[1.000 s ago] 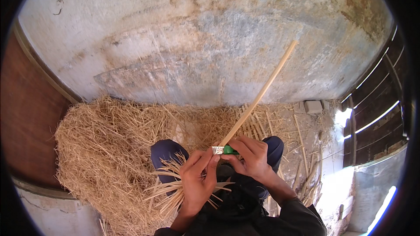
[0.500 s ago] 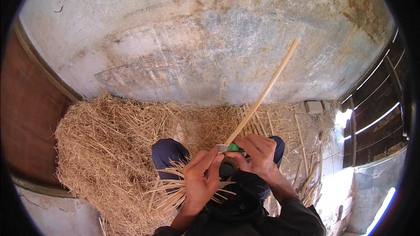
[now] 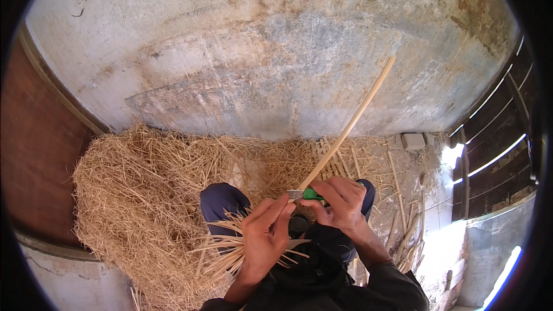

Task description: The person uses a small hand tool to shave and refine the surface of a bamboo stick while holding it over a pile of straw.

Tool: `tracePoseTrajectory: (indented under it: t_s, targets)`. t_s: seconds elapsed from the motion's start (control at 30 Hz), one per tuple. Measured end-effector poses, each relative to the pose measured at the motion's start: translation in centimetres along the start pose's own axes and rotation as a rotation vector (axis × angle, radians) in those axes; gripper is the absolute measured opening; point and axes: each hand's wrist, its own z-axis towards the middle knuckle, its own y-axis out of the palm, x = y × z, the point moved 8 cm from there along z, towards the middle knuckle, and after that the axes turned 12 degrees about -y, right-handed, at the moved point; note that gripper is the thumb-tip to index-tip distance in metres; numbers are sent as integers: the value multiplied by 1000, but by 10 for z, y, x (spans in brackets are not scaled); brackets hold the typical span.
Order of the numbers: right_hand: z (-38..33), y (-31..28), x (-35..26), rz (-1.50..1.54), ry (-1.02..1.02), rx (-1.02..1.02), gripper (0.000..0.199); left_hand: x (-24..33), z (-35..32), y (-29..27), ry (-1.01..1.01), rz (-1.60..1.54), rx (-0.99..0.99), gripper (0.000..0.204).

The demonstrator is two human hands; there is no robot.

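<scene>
My right hand [image 3: 343, 203] is closed round the green handle of a small knife [image 3: 311, 194], whose short metal blade points left. A long, pale bamboo strip [image 3: 352, 126] slants up and right from the blade toward the wall. At its lower end my left hand [image 3: 264, 233] pinches with thumb and fingertips, right beside the blade; the exact grip is partly hidden. Under and beside my left wrist, a fanned bunch of thin pale strips [image 3: 222, 253] lies across my lap.
A large heap of straw [image 3: 127, 190] lies to the left and along the wall's foot. The stained wall [image 3: 276, 52] rises ahead. Sticks [image 3: 408, 233] and a grey block [image 3: 412, 141] lie on the right. Dark slats [image 3: 495, 150] stand at the far right.
The bamboo strip has shifted very slightly, its upper end a little right and down. The knife has turned a little, showing more of its handle. Both hands stay nearly in place.
</scene>
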Motion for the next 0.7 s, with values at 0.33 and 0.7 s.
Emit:
tracePoseTrajectory:
  t_s: [0.33,0.7]
  targets:
    - [3,-5,2,-26,17,-12,32,3,-1,-3,-9,20,-18,22]
    - [-11,-37,72,-114,281,175,20,-22,-18,-20,-53,92,-22,21]
